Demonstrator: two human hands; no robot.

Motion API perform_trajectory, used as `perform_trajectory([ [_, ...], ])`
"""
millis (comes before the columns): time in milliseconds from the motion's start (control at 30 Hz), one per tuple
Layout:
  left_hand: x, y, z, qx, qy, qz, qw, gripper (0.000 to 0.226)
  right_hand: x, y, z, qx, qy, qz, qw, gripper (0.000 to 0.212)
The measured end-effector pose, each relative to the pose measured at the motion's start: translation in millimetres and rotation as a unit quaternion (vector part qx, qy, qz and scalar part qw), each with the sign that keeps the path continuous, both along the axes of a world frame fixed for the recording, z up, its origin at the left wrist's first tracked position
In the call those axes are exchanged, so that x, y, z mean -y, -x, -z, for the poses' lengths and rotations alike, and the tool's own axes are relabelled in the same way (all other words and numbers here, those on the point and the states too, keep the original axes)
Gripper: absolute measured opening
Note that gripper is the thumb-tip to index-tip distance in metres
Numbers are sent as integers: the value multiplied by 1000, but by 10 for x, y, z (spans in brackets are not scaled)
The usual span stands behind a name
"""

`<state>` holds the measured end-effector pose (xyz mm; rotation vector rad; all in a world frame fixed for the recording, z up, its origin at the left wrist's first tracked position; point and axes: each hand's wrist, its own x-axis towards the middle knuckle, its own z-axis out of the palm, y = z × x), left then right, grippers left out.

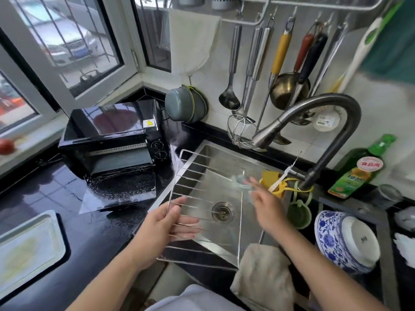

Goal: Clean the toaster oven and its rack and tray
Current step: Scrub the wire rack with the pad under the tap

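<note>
Directly over the steel sink, a person holds the toaster oven's wire rack tilted, its far edge raised toward the back of the sink and its near edge hanging past the sink's front rim. The left hand grips the rack on its left side, thumb on top of the wires and fingers stretched out underneath. The right hand hovers over the right part of the sink with its fingers straight and spread, holding nothing; it is blurred, and whether it touches the rack I cannot tell.

Left of the sink, on the black desk, stands the black toaster oven with its glass door folded down flat toward the viewer. Further left of the sink, at the desk's near edge, lies the pale baking tray.

A curved dark faucet rises from the right rear of the sink and arches over it. A beige cloth is draped over the sink's front rim, just right of the rack. Right of the sink, a blue-and-white bowl sits tipped on its side, and behind it stands a green bottle of dish soap. On the wall behind the sink, ladles and strainers hang from a rail.
</note>
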<state>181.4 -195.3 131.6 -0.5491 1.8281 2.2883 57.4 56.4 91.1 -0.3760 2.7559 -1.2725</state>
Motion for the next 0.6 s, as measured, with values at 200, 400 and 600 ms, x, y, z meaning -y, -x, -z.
perform_trajectory([
  [200,342,113,-96,47,19,79,996,34,-48,491,-579,125,182,112,969,43],
  [400,534,283,-250,60,22,114,991,34,80,811,-1181,-64,84,60,993,37],
  [600,489,267,-280,68,55,190,978,34,366,535,-1060,107,77,-150,980,19],
])
